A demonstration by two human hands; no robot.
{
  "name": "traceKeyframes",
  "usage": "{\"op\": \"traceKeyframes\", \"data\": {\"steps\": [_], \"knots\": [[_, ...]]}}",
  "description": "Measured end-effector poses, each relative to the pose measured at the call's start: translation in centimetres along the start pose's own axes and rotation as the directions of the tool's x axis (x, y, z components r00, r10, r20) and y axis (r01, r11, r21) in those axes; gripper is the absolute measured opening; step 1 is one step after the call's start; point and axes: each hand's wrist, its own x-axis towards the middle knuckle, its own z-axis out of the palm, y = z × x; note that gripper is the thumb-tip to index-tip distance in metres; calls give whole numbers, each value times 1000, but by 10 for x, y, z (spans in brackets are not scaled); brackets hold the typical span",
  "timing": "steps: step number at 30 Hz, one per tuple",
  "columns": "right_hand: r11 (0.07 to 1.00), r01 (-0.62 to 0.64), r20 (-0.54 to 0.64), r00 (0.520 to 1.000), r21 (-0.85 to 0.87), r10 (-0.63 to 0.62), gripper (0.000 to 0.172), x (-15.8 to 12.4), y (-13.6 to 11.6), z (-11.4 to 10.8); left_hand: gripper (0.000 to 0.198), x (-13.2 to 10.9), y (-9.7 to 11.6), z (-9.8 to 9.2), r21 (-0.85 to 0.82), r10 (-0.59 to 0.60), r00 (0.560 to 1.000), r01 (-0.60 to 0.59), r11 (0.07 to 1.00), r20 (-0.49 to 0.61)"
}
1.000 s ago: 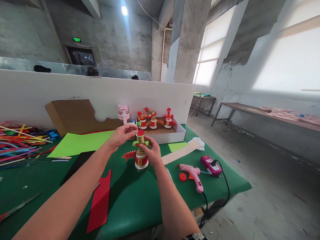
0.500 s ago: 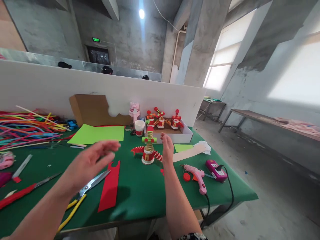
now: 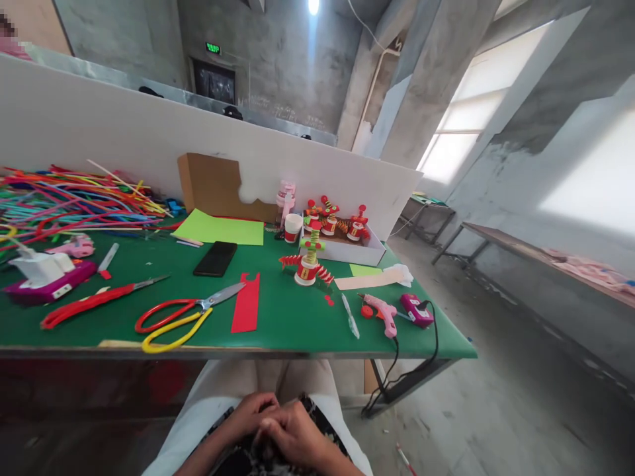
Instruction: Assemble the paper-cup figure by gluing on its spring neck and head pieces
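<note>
My left hand [image 3: 254, 411] and my right hand [image 3: 295, 431] rest together in my lap, below the table edge. Both have curled fingers, the right overlapping the left, and no object shows in them. On the green table ahead stands a paper-cup figure [image 3: 306, 270] with folded red paper arms and a springy neck, apart from both hands. Left of it lies a red paper piece [image 3: 246, 307] with a notched top. The tips of scissors [image 3: 204, 305] with red and yellow handles reach that paper.
A white box [image 3: 347, 251] holds several similar figures. Nearby are a white paper cup [image 3: 293, 227], pink glue gun [image 3: 383, 312], purple power strip [image 3: 417, 311], clear pen [image 3: 350, 316], black phone [image 3: 215, 258], green paper [image 3: 223, 228], red-handled tool [image 3: 89, 305] and pipe cleaners [image 3: 74, 201].
Both hands have withdrawn from above the table, on either side of the paper-cup figure, down into my lap. The view has shifted; the phone and pen now show.
</note>
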Motion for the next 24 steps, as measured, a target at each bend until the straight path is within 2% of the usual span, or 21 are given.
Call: {"op": "traceKeyframes", "data": {"steps": [2, 3, 5, 6, 8, 11, 14, 17, 19, 22, 23, 24], "knots": [[956, -229, -15, 972, 185, 236, 76, -3, 21, -1, 44, -6, 5, -2, 5, 16, 1000, -16, 1000, 25], [910, -284, -68, 946, 301, 318, 77, -2, 28, -4, 45, -9, 8, -4, 1, 30, 999, -30, 1000, 28], [805, -323, -102, 900, 497, 424, 74, 3, 38, -10, 47, -16, 11, -6, -14, 57, 998, -56, 998, 27], [774, -327, -100, 889, 541, 446, 70, 6, 41, -12, 49, -19, 10, -8, -23, 59, 998, -59, 998, 25], [772, -350, -82, 885, 530, 458, 57, 10, 43, -12, 52, -23, 7, -12, -37, 45, 999, -45, 998, 7], [843, -403, -80, 886, 356, 457, 40, 15, 45, -9, 55, -22, -4, -20, -55, 17, 999, -19, 998, -39], [883, -411, -71, 897, 229, 436, 39, 17, 51, -6, 58, -15, -14, -25, -89, 21, 998, -25, 996, -53], [892, -405, -52, 905, 201, 422, 45, 13, 57, -1, 61, -11, -19, -25, -83, 32, 999, -35, 996, -32], [917, -370, -106, 916, 149, 387, 42, 8, 55, 2, 60, -12, -21, -24, -81, 25, 999, -28, 996, -35], [975, -206, -295, 939, -83, 174, 25, 0, 33, -11, 61, -16, -22, -25, -145, -20, 998, 11, 989, -63], [972, -141, -361, 930, -191, 64, 20, -2, 21, -25, 62, -17, -22, -26, -179, -48, 997, 35, 983, -69], [947, -106, -435, 900, -302, -38, 18, -4, 7, -43, 63, -18, -22, -27, -210, -74, 995, 57, 976, -73]]}}
